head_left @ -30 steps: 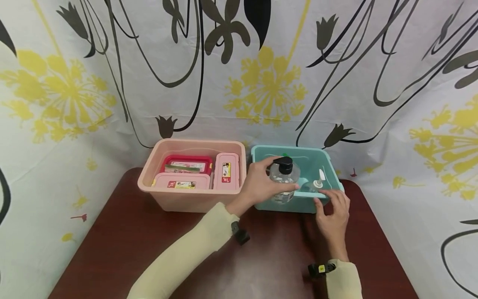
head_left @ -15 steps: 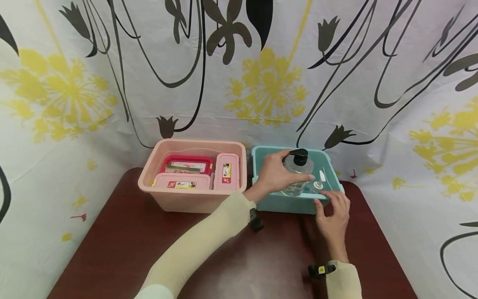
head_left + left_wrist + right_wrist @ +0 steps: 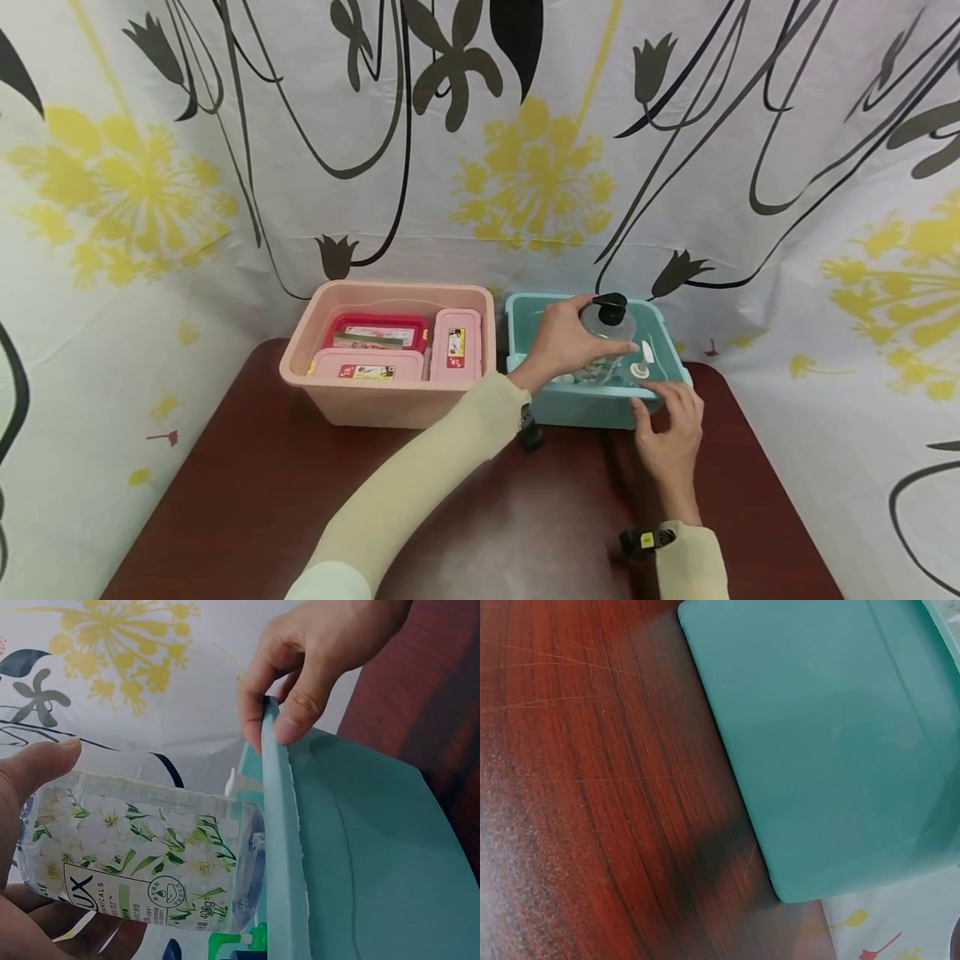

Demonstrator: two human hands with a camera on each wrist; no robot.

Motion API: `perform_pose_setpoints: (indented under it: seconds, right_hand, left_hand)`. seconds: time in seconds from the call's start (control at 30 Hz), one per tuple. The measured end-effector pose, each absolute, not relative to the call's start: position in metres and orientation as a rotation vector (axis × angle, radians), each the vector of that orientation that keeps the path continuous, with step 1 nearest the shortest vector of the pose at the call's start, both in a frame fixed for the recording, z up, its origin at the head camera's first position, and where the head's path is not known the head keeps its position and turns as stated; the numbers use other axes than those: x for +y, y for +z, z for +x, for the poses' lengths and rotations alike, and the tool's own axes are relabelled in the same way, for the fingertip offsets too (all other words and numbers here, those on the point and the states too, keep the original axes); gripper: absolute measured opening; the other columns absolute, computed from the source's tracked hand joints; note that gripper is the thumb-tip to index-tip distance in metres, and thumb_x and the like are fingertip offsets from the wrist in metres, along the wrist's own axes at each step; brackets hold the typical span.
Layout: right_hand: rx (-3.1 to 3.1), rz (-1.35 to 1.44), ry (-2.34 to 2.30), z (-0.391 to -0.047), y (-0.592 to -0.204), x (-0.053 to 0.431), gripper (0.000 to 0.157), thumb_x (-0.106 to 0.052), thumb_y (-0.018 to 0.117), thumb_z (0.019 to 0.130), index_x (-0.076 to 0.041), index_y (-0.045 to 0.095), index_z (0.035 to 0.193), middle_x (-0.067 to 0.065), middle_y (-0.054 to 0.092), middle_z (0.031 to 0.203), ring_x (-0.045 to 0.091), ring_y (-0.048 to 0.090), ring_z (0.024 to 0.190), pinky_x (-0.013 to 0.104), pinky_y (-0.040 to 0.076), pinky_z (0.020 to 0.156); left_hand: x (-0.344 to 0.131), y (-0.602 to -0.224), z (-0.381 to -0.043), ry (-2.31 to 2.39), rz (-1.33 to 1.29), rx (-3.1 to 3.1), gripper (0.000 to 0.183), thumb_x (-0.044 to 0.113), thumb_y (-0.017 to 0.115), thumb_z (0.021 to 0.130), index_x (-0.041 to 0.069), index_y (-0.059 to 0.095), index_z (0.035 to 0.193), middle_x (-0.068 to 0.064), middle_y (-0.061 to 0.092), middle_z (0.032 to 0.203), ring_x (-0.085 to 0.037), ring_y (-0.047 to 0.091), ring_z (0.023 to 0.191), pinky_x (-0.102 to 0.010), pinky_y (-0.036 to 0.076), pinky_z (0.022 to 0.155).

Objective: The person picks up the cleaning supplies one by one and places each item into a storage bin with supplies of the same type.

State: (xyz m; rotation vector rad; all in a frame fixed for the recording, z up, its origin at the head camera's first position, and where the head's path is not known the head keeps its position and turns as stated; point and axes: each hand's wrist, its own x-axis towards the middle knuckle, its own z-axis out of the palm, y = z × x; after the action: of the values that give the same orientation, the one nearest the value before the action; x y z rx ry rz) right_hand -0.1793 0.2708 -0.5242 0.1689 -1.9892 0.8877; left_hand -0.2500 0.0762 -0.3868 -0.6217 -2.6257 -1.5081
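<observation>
My left hand (image 3: 564,343) grips a clear pump bottle (image 3: 142,855) with a black pump top and a white-flower label. In the head view the bottle is over the teal bin (image 3: 551,408), its lower part behind the front rim. My right hand (image 3: 671,429) pinches that bin's front rim near the right corner, thumb outside and fingers over the edge, as the left wrist view shows. Inside the bin, right of the held bottle, stands another bottle with a white pump (image 3: 647,354). The right wrist view shows mostly the bin's outer wall (image 3: 817,750).
To the left stands a pink bin (image 3: 360,404) with a red-lidded box (image 3: 412,323) and pink-lidded boxes (image 3: 456,342). Both bins are on a dark red wooden table (image 3: 480,533), before a patterned cloth (image 3: 420,208). Something green (image 3: 225,943) shows inside the teal bin.
My left hand has carried the bottle to the right and farther back, from the teal bin's front edge to over its inside. The right hand has stayed on the rim.
</observation>
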Motion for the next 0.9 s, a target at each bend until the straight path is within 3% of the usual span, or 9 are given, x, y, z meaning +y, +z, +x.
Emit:
perform_pose_setpoints:
  seconds: [0.3, 0.57, 0.9]
  right_hand:
    - [-1.988, 0.175, 0.891, -0.181, -0.522, 0.27, 0.028, -0.008, 0.076, 0.076, -0.002, 0.068, 0.103, 0.015, 0.06, 0.104, 0.033, 0.045, 0.111, 0.038, 0.028, 0.104]
    - [-1.984, 0.163, 0.893, -0.18, -0.523, 0.272, 0.029, -0.008, 0.076, 0.077, -0.003, 0.068, 0.104, 0.014, 0.061, 0.105, 0.032, 0.045, 0.113, 0.038, 0.028, 0.104]
    - [-1.986, 0.163, 0.91, -0.18, -0.526, 0.271, 0.029, -0.008, 0.075, 0.078, -0.003, 0.068, 0.105, 0.015, 0.06, 0.107, 0.032, 0.044, 0.114, 0.038, 0.028, 0.105]
  left_hand:
    - [0.082, -0.399, -0.257, -1.374, -0.663, -2.657, 0.086, 0.062, 0.078, 0.06, 0.022, 0.053, 0.132, 0.004, 0.059, 0.126, -0.012, 0.058, 0.109, -0.026, 0.05, 0.082]
    - [0.092, -0.404, -0.257, -1.276, -0.743, -2.707, 0.086, 0.063, 0.077, 0.06, 0.024, 0.051, 0.133, 0.005, 0.058, 0.128, -0.011, 0.059, 0.107, -0.026, 0.05, 0.082]
    - [0.1, -0.412, -0.257, -1.23, -0.782, -2.747, 0.082, 0.061, 0.076, 0.063, 0.03, 0.048, 0.132, 0.007, 0.061, 0.118, -0.01, 0.061, 0.097, -0.025, 0.051, 0.077]
